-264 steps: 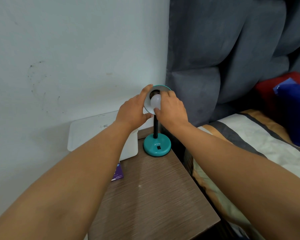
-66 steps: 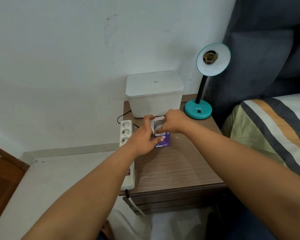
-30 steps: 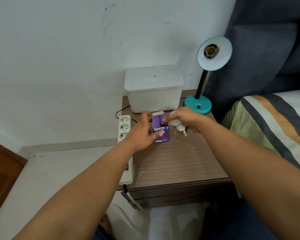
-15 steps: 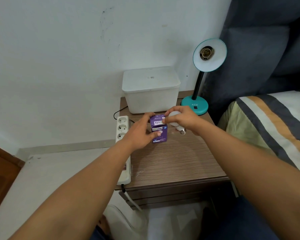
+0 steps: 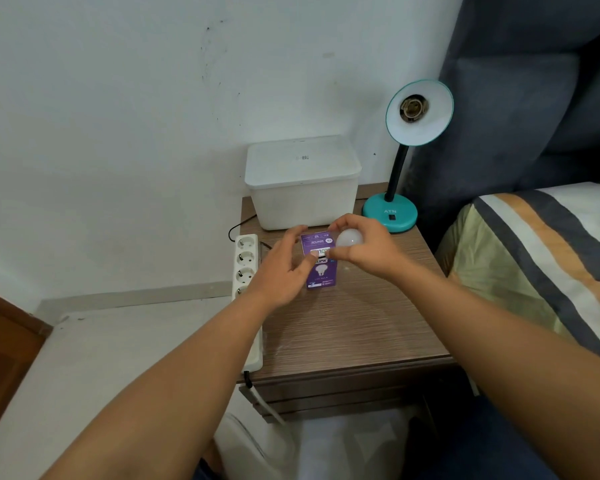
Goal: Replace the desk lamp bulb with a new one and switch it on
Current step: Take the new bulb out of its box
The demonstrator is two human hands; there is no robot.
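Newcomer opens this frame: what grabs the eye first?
The teal lamp at the back right of the nightstand faces the camera, its socket empty. In front of it the right hand holds a white bulb, beside the purple box held by the left hand.

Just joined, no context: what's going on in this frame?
A person is partway through a bulb change at a wooden bedside table. The right hand holds a white bulb beside a purple bulb box. The left hand has its thumb on the box front, though a firm grip isn't clear. The teal lamp stands at the back, its socket empty, so no bulb is fitted yet.
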